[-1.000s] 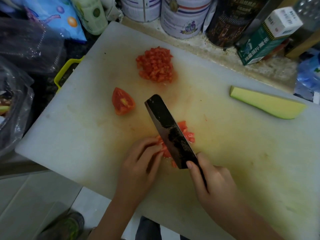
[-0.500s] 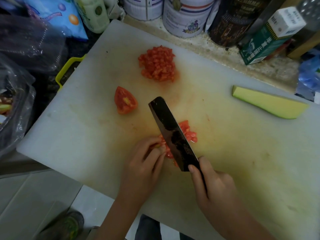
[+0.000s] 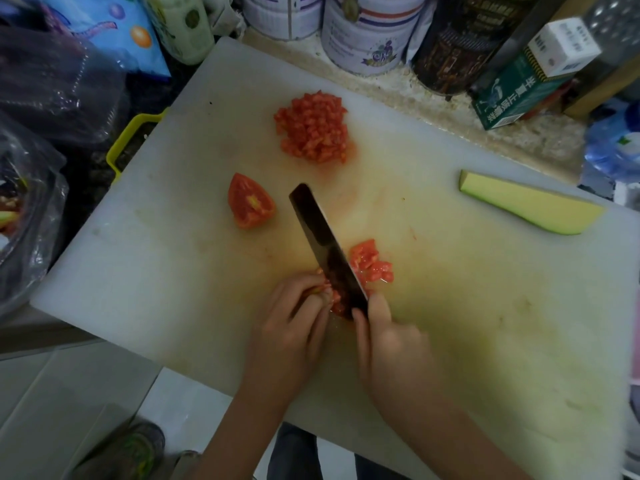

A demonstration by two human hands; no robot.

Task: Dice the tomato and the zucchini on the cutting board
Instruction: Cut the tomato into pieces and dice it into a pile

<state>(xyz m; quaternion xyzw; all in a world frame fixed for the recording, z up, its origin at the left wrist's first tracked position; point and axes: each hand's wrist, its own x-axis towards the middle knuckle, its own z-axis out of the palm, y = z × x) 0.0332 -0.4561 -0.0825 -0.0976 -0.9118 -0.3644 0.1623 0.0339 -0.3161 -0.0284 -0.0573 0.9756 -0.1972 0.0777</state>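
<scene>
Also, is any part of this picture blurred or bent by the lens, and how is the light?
Head view: the right hand gripping the knife is smeared by motion, the left hand holding the tomato looks sharper; the edges of the cutting board bow from the wide lens; the light is dim with a yellowish cast, no hard shadows.

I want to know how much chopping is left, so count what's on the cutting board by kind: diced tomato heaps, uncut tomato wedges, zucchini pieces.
Diced tomato heaps: 2, the far heap and the small heap by the knife.
Uncut tomato wedge: 1.
Zucchini piece: 1.
Total: 4, leaving out the tomato bit partly hidden under the left hand.
</scene>
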